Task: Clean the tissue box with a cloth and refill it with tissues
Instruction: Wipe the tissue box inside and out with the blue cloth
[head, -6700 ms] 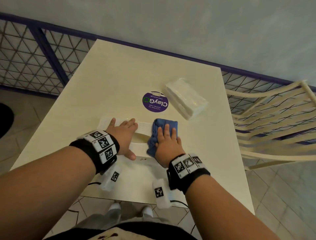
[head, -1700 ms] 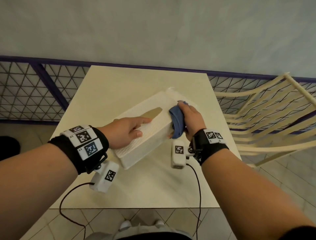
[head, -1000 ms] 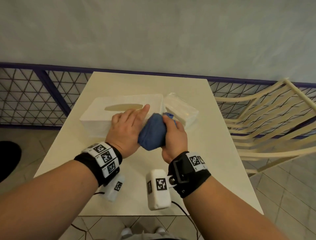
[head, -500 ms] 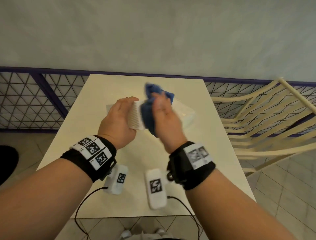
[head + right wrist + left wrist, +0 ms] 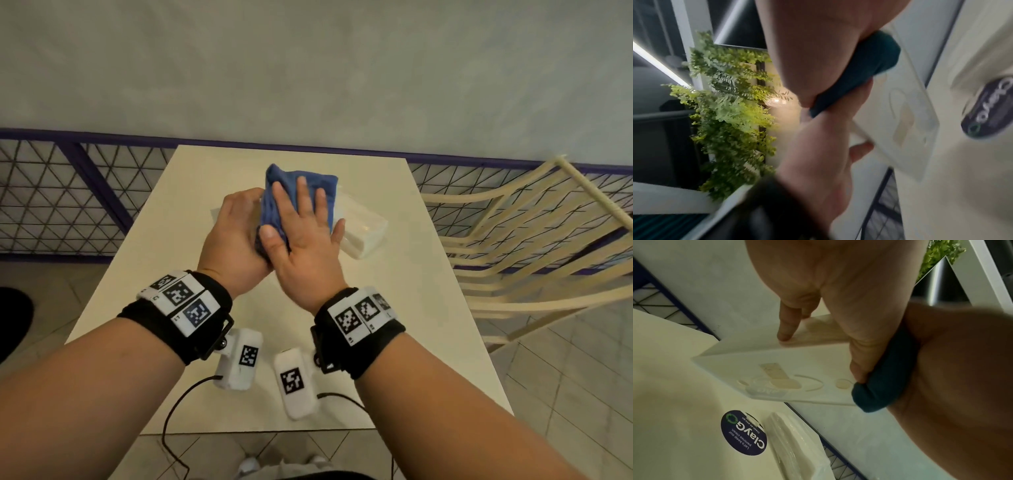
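Observation:
My left hand (image 5: 239,222) holds the white tissue box (image 5: 777,369) up above the table, fingers (image 5: 785,331) on one face and thumb on the face with cut-outs. In the head view the box is almost wholly hidden behind the hands. My right hand (image 5: 301,212) lies flat with straight fingers and presses the blue cloth (image 5: 308,185) against the box's near side. A clear-wrapped pack of tissues (image 5: 363,229) lies on the table just to the right of the hands.
The cream table (image 5: 394,325) carries a round purple sticker (image 5: 744,433) beside the tissue pack (image 5: 793,443). A cream slatted chair (image 5: 531,240) stands to the right. Behind the table run a purple-framed wire fence (image 5: 68,198) and a wall.
The box lay on the table a second ago; my left hand has lifted and turned it. My right hand went from bunching the cloth to pressing it flat on the box.

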A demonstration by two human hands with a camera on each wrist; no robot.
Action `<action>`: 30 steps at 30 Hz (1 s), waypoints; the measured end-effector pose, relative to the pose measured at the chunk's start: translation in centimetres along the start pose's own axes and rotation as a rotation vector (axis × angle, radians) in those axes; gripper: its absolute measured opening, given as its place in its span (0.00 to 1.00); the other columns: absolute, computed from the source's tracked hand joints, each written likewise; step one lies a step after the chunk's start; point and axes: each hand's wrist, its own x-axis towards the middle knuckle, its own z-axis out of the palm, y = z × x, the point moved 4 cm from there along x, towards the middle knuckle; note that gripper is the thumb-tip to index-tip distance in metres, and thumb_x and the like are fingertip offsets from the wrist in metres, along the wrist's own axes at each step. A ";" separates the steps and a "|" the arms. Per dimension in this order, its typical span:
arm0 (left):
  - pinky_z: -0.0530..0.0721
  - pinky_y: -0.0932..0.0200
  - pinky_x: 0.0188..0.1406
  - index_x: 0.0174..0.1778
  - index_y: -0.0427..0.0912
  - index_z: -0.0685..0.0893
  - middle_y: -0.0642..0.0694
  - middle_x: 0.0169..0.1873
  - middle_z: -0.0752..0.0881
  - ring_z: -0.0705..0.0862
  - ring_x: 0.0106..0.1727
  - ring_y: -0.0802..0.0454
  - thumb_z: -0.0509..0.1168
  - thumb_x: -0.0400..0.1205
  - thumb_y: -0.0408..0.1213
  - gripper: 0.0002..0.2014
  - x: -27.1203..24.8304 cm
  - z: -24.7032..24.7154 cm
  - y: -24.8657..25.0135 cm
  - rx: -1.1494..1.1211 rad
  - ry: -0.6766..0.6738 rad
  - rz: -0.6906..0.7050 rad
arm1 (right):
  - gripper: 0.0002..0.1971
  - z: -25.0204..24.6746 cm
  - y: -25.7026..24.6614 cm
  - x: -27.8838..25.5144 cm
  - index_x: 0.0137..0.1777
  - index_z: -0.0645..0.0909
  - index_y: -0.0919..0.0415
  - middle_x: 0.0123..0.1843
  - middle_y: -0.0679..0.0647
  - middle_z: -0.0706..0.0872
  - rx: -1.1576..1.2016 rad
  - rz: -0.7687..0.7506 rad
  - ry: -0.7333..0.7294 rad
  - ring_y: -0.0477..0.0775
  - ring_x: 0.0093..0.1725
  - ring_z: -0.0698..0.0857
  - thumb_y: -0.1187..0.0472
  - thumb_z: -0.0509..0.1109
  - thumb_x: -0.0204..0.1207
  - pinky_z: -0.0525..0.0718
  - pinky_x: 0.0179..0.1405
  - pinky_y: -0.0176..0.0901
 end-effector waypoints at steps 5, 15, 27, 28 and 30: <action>0.85 0.45 0.51 0.64 0.49 0.73 0.68 0.52 0.68 0.77 0.61 0.50 0.83 0.61 0.42 0.37 -0.5 -0.6 -0.5 0.001 0.023 0.058 | 0.27 -2.0 4.0 1.9 0.83 0.54 0.38 0.87 0.45 0.49 0.109 0.152 0.121 0.49 0.86 0.45 0.43 0.46 0.83 0.39 0.79 0.75; 0.83 0.50 0.53 0.63 0.54 0.73 0.75 0.54 0.70 0.76 0.60 0.56 0.80 0.62 0.42 0.34 -0.6 -0.9 -0.4 -0.067 -0.032 0.052 | 0.26 -1.0 3.5 0.7 0.82 0.56 0.37 0.87 0.41 0.51 0.125 0.049 0.118 0.48 0.86 0.45 0.43 0.50 0.84 0.40 0.80 0.68; 0.76 0.74 0.61 0.67 0.58 0.68 0.63 0.65 0.70 0.72 0.68 0.69 0.77 0.65 0.43 0.37 -1.5 -1.7 -2.6 -0.220 -0.241 0.123 | 0.25 -0.9 7.2 0.6 0.44 0.83 0.59 0.40 0.61 0.80 1.251 0.883 -0.253 0.64 0.40 0.75 0.39 0.77 0.58 0.76 0.43 0.51; 0.77 0.72 0.61 0.67 0.59 0.67 0.65 0.64 0.70 0.73 0.66 0.68 0.79 0.64 0.42 0.38 -1.6 -1.6 -2.7 -0.193 -0.275 0.103 | 0.18 -0.8 7.2 0.5 0.32 0.77 0.56 0.31 0.56 0.73 1.307 0.914 -0.236 0.61 0.36 0.66 0.45 0.78 0.58 0.69 0.40 0.46; 0.81 0.61 0.61 0.68 0.62 0.66 0.67 0.63 0.70 0.76 0.63 0.65 0.81 0.63 0.41 0.42 -1.7 -1.3 -2.6 -0.049 -0.360 0.064 | 0.20 -0.6 6.9 0.2 0.21 0.63 0.53 0.21 0.48 0.59 1.365 0.968 -0.145 0.52 0.29 0.51 0.53 0.72 0.65 0.54 0.32 0.40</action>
